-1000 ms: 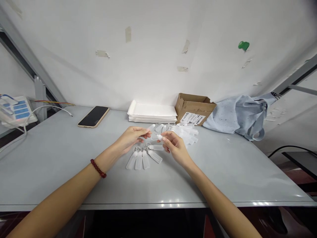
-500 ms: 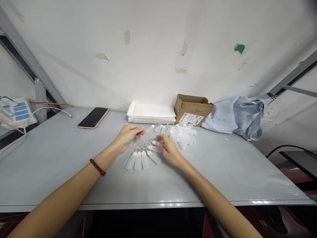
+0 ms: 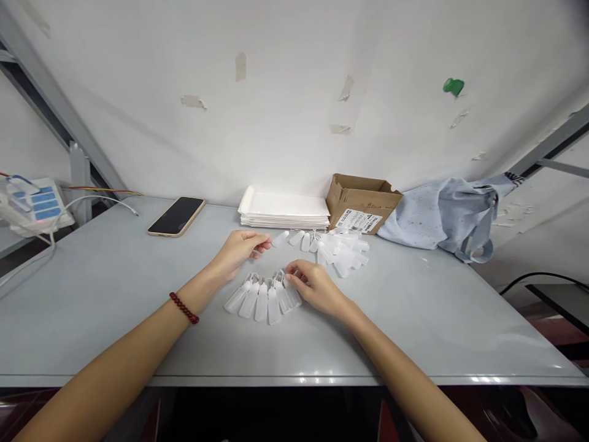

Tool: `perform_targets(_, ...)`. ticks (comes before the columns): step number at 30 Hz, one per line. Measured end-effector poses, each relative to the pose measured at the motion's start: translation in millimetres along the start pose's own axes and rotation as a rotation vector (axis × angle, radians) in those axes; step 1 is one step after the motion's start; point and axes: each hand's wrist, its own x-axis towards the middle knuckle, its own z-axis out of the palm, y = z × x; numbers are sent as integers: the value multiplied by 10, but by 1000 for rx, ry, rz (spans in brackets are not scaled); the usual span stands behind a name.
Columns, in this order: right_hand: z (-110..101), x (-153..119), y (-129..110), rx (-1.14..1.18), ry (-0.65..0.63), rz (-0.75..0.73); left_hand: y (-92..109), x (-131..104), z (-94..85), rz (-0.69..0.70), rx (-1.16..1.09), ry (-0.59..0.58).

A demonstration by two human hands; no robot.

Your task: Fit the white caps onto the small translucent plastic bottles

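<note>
Several translucent white tags with loops lie fanned out (image 3: 261,302) on the grey table near its middle. My right hand (image 3: 310,283) is at the right end of this fan, its thumb and fingertips closed on the loop end of a tag. Behind and to the left, my left hand (image 3: 246,248) is pinched; its fingertips meet the end of a single white tag (image 3: 280,238). A larger heap of such tags (image 3: 343,250) lies behind my right hand, in front of the cardboard box, with a few separate tags (image 3: 301,240) to its left.
A stack of white envelopes (image 3: 284,212) and an open brown cardboard box (image 3: 361,202) stand against the wall. Light blue cloth (image 3: 427,215) lies at the back right. A phone (image 3: 177,216) is at the back left, near a white cable (image 3: 103,199) and a power strip (image 3: 43,205).
The front tags have been gathered into a tighter, fuller fan. My right hand has moved slightly down towards them. My left hand has hardly moved; the view has shifted slightly.
</note>
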Motion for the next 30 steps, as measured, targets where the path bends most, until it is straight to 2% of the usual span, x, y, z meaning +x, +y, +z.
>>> perform_targets(3, -18, 7, 4, -7, 21, 0, 8, -4, 4, -6, 3, 3)
perform_targets(6, -79, 33, 78, -74, 133, -20, 21, -13, 8, -3, 4, 3)
perform_targets(10, -218, 78, 254, -353, 362, -41, 34, -27, 9, -8, 11, 6)
perform_targets(12, -279, 93, 328, -514, 412, -12, 34, -31, 12, -10, 15, 5)
perform_targets(15, -320, 101, 379, -710, 414, 89, 29, -33, 19, -11, 17, 9)
perform_targets(19, -303, 99, 353, -846, 377, 204, 24, -38, 27, 5, 29, 3)
perform_targets(30, -272, 93, 242, -899, 348, 290, 13, -33, 31, 15, 20, -9)
